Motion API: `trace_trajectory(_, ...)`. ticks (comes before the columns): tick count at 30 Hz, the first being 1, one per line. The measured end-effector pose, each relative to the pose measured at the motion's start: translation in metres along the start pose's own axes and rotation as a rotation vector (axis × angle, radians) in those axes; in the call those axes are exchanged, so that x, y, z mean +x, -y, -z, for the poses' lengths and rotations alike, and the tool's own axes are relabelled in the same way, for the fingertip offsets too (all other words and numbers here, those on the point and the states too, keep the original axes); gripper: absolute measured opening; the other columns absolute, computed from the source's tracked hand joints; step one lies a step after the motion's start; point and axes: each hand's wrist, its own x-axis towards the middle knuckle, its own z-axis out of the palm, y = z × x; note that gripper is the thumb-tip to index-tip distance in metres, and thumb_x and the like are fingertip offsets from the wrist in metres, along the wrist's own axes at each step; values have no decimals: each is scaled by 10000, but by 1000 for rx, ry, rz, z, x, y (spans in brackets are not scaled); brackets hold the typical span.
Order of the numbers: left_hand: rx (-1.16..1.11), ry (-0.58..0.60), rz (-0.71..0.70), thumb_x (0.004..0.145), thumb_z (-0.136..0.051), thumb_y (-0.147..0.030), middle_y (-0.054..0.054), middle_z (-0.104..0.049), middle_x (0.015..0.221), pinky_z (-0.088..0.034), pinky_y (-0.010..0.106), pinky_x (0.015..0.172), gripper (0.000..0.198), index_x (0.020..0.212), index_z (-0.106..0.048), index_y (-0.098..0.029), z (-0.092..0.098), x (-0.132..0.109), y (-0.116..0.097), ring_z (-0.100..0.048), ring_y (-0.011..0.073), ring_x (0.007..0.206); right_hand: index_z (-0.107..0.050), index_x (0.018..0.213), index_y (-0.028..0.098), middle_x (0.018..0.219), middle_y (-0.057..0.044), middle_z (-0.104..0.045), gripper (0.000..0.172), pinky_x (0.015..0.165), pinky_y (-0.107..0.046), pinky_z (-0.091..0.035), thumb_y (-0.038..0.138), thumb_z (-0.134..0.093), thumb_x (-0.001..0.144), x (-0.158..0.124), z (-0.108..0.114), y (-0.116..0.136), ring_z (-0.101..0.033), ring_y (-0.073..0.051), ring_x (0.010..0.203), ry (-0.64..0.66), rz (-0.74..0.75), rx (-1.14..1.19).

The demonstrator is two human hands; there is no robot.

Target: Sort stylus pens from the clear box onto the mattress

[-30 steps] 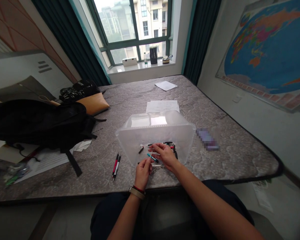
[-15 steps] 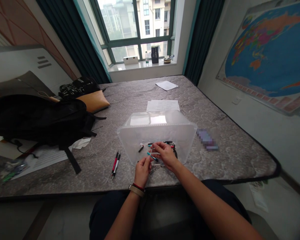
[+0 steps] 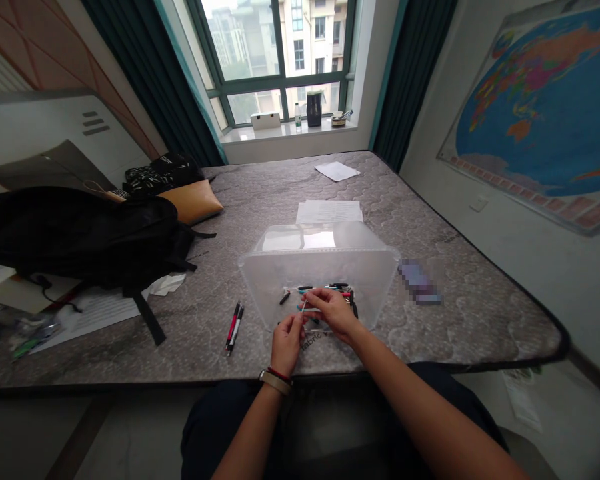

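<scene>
My left hand [image 3: 287, 340] is closed in a pinch on the lower end of a thin pale rod [image 3: 304, 306], which looks like a pen refill or pen part. The fingers of my right hand [image 3: 331, 312] pinch the same rod near its upper end. Both hands are at the open front of a clear plastic box [image 3: 380, 287] lying on its side. Inside it are several pen parts, among them a short black piece [image 3: 285, 297] at the left and others partly hidden behind my right hand. Two pens [image 3: 234, 328] lie side by side to the left of the box.
The quilted mattress-like surface [image 3: 455, 320] carries everything. White sheets [image 3: 330, 211] lie behind the box and a blurred phone-like object [image 3: 419, 283] to its right. A black backpack [image 3: 80, 233] and a tan pouch [image 3: 197, 202] are at the left.
The view has shifted slightly, so things appear a little further right. My hands stay together on the rod, with only a small shift of the right fingers.
</scene>
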Motion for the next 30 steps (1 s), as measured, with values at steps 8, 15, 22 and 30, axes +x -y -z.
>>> trace_trajectory(8,-99,72,1,851,-587,-508,-24,-590,696,-435,210,546,399,1041,-599,-158,-6,-3,-2,-537,89,546,-673,777,156,764,-12,-655,350,768,-302,-502,482,-765,688,4,3,-4,-605,-140,733,27,14,-143)
trace_trajectory(15,-353,210,161,814,-637,-513,24,-674,797,-484,245,623,422,1028,-584,-154,-10,-4,-5,-647,126,605,-649,778,153,742,-6,-634,359,633,-246,-479,486,-754,693,6,6,-6,-581,-118,661,-4,18,-202)
trace_trajectory(22,-609,307,319,834,-654,-424,64,-701,878,-524,274,638,384,1086,-575,-145,-11,-8,-16,-686,156,642,-623,788,165,629,31,-582,338,414,-178,-292,478,-731,717,4,5,-10,-434,-61,470,21,-40,-204)
trace_trajectory(30,-644,344,439,841,-657,-383,59,-689,902,-539,290,613,346,1087,-553,-163,-8,-10,-16,-680,151,627,-632,746,146,725,-23,-641,338,424,-176,-327,452,-763,689,11,13,-18,-483,-75,513,49,-131,-215)
